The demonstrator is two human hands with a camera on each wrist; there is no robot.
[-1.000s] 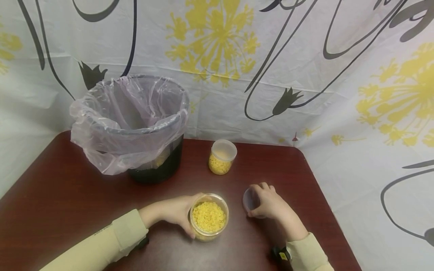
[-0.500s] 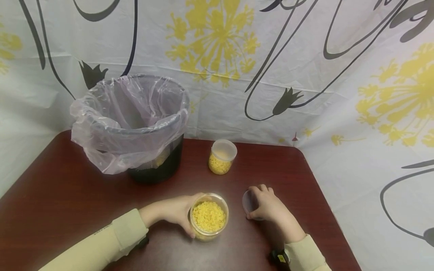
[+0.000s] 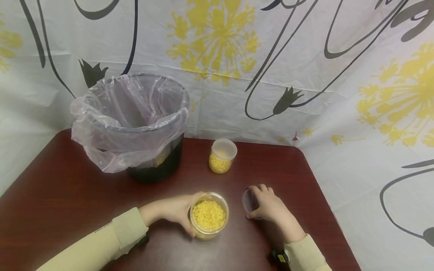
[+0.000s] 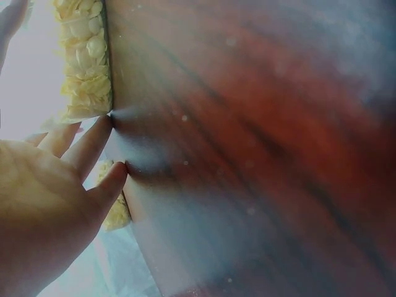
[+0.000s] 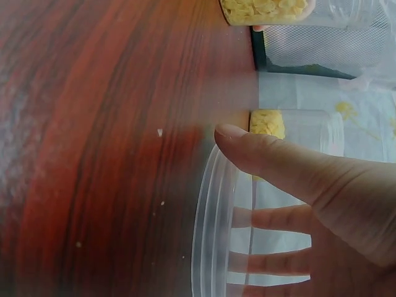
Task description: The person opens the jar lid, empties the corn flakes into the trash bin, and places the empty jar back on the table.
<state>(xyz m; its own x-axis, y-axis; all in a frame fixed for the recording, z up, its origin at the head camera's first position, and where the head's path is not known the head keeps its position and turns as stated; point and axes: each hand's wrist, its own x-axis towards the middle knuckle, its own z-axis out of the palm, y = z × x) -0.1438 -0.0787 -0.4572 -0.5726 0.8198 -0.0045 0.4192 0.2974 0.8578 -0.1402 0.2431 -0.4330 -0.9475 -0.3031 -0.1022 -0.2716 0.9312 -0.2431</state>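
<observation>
My left hand point(image 3: 179, 212) grips an uncovered clear jar point(image 3: 203, 236) from its left side, thumb at the near side. Yellow flakes point(image 3: 208, 215) fill much of that jar, which stands upright on the table. In the left wrist view, fingers of the left hand point(image 4: 49, 198) reach around the jar's base. Farther right, my right hand point(image 3: 271, 205) holds a clear, ridged lid point(image 3: 248, 201) lying on the tabletop. The right wrist view shows its thumb at the rim of the lid point(image 5: 210, 235), with other fingers visible through the plastic.
A smaller translucent jar point(image 3: 222, 156), partly filled with yellow flakes, stands behind the hands. At the back left is a black mesh bin point(image 3: 169, 162) lined with a pale plastic bag point(image 3: 129, 146). A patterned white curtain point(image 3: 217, 109) hangs behind the dark red table point(image 3: 162, 248).
My right hand has shifted very slightly on the lid, with its forearm drawn a little to the left. The left hand and its jar have stayed in place.
</observation>
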